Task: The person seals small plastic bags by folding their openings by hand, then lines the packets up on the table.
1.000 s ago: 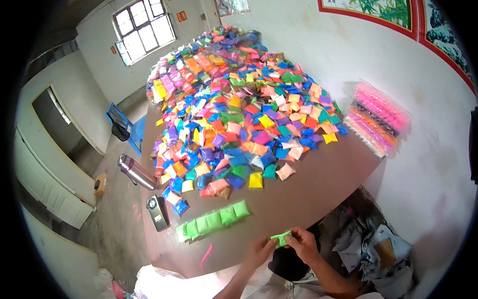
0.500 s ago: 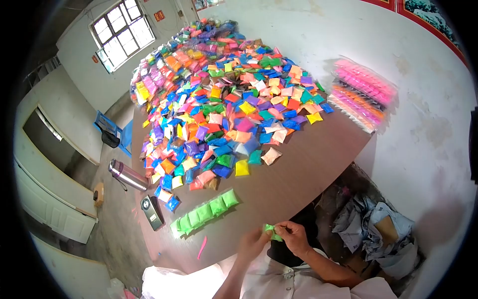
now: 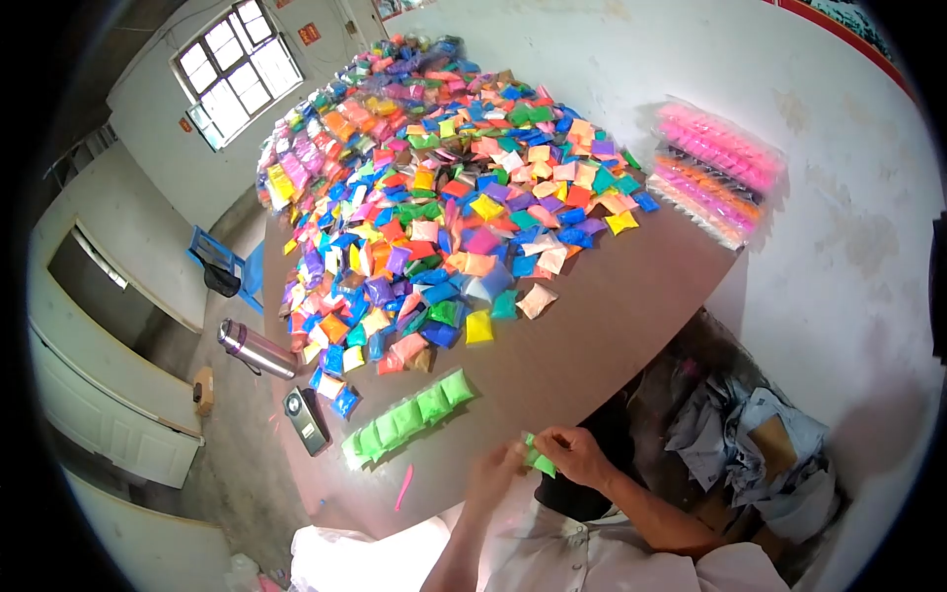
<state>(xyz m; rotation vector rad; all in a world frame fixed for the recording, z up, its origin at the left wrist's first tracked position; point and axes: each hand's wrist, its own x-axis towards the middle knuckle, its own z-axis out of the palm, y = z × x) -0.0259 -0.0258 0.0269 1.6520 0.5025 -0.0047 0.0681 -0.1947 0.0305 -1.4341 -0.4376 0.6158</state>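
A small light-green packet (image 3: 539, 459) is between my two hands, over the table's near edge. My left hand (image 3: 499, 468), somewhat blurred, is closed on its left side. The fingers of my right hand (image 3: 575, 455) pinch its upper right part. To the left of my hands, a joined strip of several light-green packets (image 3: 409, 418) lies slantwise on the brown table (image 3: 612, 340). A thin pink strip (image 3: 404, 487) lies just below it.
A large heap of colourful packets (image 3: 434, 237) covers the table's far part. A steel flask (image 3: 256, 349) and a black device (image 3: 306, 420) stand at the left edge. Stacked pink and orange packs (image 3: 710, 173) lie by the wall. Crumpled grey bags (image 3: 760, 454) are at the lower right.
The view has shifted, so the table appears farther left. My hands have turned the green packet to a steeper slant, and my left hand has moved slightly up its side.
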